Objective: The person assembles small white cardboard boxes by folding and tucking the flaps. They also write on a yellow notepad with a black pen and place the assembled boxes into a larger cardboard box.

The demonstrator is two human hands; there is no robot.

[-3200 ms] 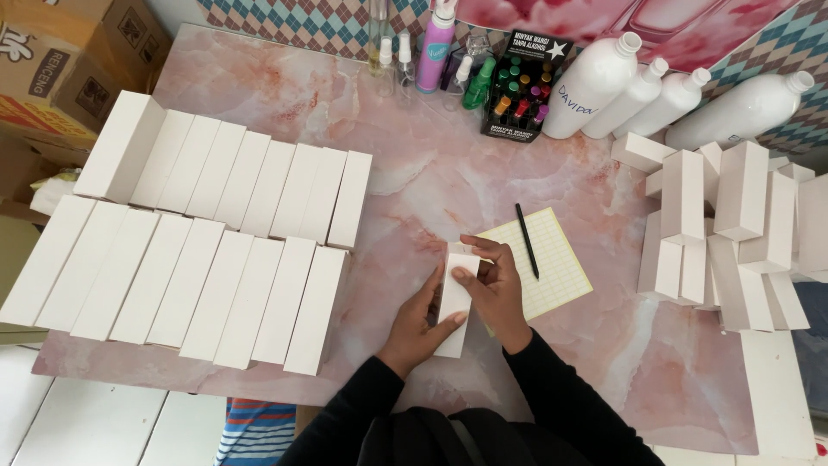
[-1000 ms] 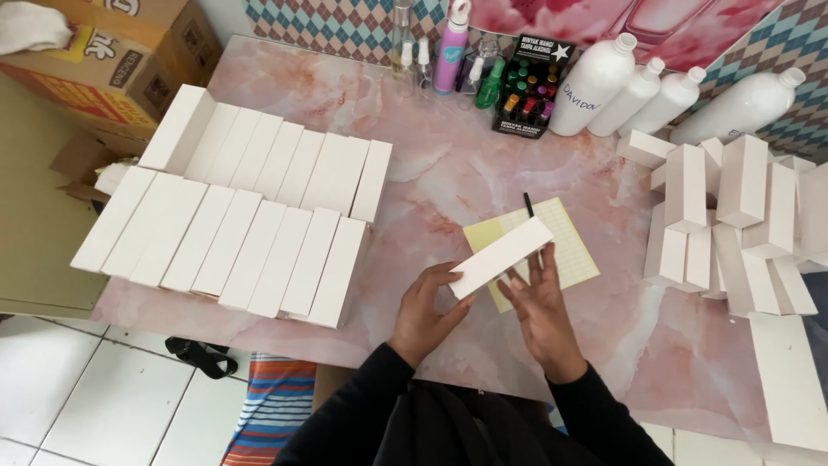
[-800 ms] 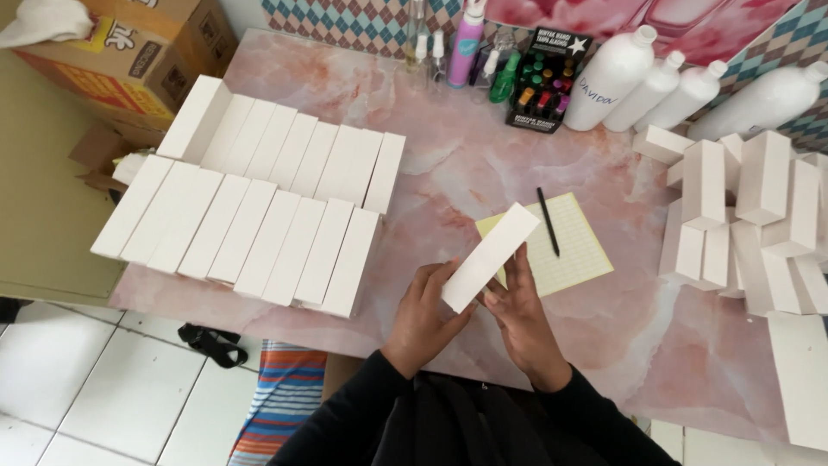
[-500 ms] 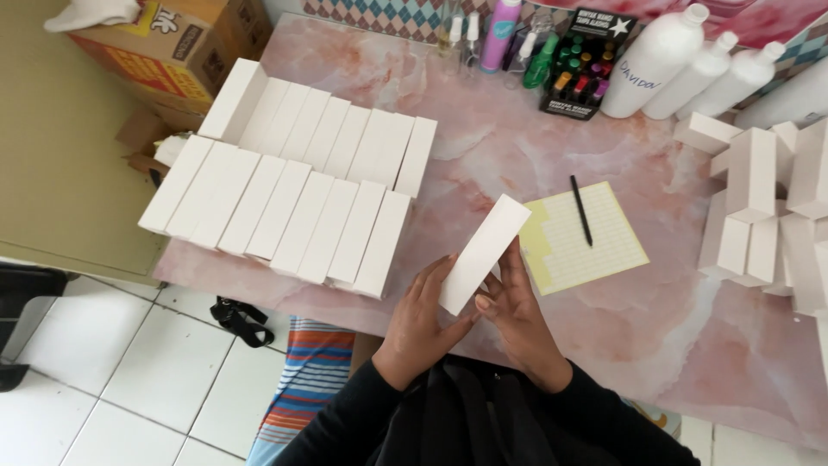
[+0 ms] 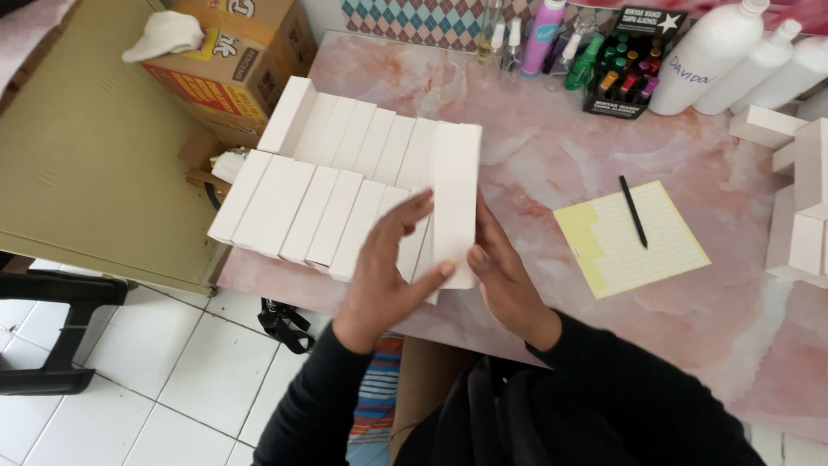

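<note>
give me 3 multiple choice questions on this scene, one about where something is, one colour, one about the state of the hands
1. Where does the black pen lie?
A. on the yellow notepad
B. on the floor
C. in the cardboard box

2. What colour is the long box between the hands?
A. red
B. white
C. black

3. How is the long box held?
A. by the left hand alone
B. lying untouched on the table
C. between the left hand and the right hand

Answers: 1 A, the pen rests across the lined yellow sheet. 2 B, it is plain white like the rows beside it. 3 C, fingers of both hands press its sides.

One pen [image 5: 633,210], one yellow notepad [image 5: 631,237], three white bottles [image 5: 703,56].
</note>
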